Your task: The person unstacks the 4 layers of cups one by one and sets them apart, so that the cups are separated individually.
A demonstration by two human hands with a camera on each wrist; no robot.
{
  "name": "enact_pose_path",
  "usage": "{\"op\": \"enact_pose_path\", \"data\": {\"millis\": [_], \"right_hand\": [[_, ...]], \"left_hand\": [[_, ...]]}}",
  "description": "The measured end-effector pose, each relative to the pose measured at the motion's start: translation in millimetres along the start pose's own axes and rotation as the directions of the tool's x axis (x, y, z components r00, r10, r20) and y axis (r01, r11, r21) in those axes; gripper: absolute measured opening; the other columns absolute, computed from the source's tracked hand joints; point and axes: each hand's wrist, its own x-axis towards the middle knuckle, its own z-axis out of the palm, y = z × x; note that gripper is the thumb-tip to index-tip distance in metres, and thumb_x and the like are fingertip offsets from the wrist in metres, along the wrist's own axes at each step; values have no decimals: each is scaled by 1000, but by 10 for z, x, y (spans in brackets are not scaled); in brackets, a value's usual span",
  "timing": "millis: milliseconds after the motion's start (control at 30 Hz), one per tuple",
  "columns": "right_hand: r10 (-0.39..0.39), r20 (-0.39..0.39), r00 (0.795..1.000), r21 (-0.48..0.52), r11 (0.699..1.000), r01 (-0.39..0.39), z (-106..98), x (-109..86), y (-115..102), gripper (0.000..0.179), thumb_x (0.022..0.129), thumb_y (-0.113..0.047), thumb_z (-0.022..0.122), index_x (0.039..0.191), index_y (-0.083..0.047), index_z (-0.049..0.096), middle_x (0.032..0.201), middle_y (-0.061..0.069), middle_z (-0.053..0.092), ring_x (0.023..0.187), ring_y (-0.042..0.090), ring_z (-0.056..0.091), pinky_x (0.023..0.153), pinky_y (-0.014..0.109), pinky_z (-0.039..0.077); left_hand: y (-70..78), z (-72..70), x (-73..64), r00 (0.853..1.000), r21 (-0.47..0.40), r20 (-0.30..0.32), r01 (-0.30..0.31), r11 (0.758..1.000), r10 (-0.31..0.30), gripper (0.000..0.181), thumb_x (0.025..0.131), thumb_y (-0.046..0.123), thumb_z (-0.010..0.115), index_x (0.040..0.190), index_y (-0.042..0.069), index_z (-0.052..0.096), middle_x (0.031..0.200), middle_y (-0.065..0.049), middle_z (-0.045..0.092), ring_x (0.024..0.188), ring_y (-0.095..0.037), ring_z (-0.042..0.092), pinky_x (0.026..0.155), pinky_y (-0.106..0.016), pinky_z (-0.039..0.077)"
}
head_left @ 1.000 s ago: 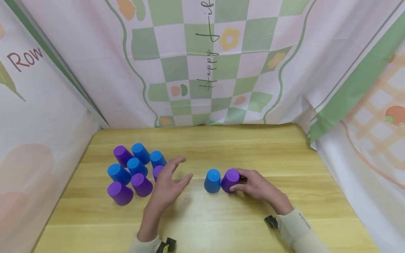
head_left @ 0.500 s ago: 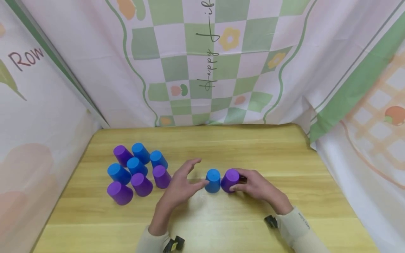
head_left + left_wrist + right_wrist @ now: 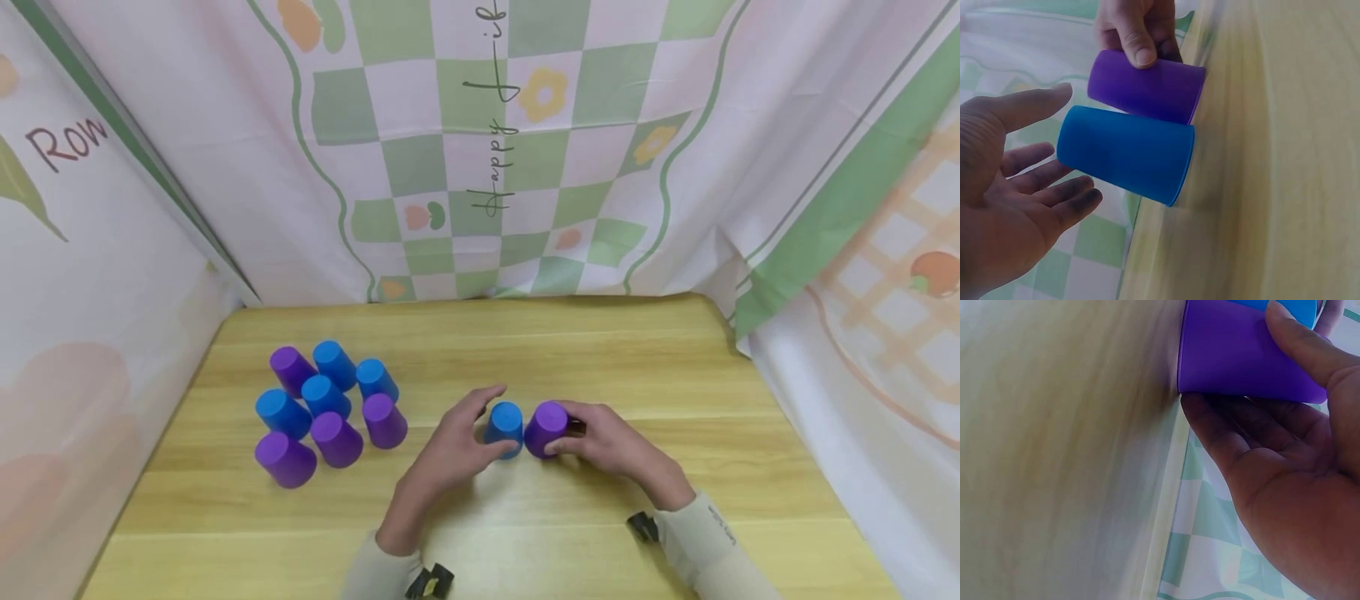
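Note:
An upside-down blue cup [image 3: 505,427] stands on the table beside an upside-down purple cup [image 3: 546,429], nearly touching it. My right hand [image 3: 606,437] grips the purple cup from its right side, thumb in front, as the right wrist view also shows on that purple cup [image 3: 1247,353]. On the other side my left hand [image 3: 457,442] is spread around the blue cup. In the left wrist view its thumb and fingers stand apart from the blue cup [image 3: 1125,153], with a gap showing.
Several more upside-down cups form a cluster at the left of the wooden table [image 3: 600,558], among them a purple cup [image 3: 385,421] and a blue cup [image 3: 326,396]. A patterned curtain [image 3: 480,150] hangs behind the table's back edge.
My left hand has moved right, from beside the cup cluster to around the blue cup. My right hand stays on the purple cup, and the cups have not moved.

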Motion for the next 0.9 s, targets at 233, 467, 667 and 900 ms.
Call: {"op": "enact_pose_path", "data": {"millis": [233,467,667,900], "right_hand": [[13,12,1000,24,1000,-13,-1,-1,-1,34,85,-37,75,116,-27,66,107,-9,69,100,10,65,91,34,55],[24,17,1000,31,999,-24,-9,-5,-23,34,85,-36,75,116,-27,66,108,-8,69,102,11,65,93,38,55],[28,16,999,29,999,-28,-17,-3,-32,34,85,-37,75,116,-28,66,109,-9,69,103,11,64,94,39,54],[26,17,1000,28,999,-26,-15,-2,-24,34,85,-36,75,117,-28,66,109,-9,69,103,11,64,94,39,54]], "left_hand": [[3,80,33,1000,35,14,26,999,-27,72,85,26,78,147,24,43,147,4,47,137,-20,44,112,-43,38],[29,99,35,997,30,10,72,997,-73,65,85,22,77,143,23,47,144,0,51,134,-22,47,111,-45,40],[30,101,36,995,39,11,94,995,-95,64,86,21,76,143,23,47,144,-1,51,135,-24,46,111,-47,39],[23,100,26,993,40,24,113,993,-114,59,91,16,70,144,24,46,145,-1,50,136,-24,44,111,-48,39]]}}
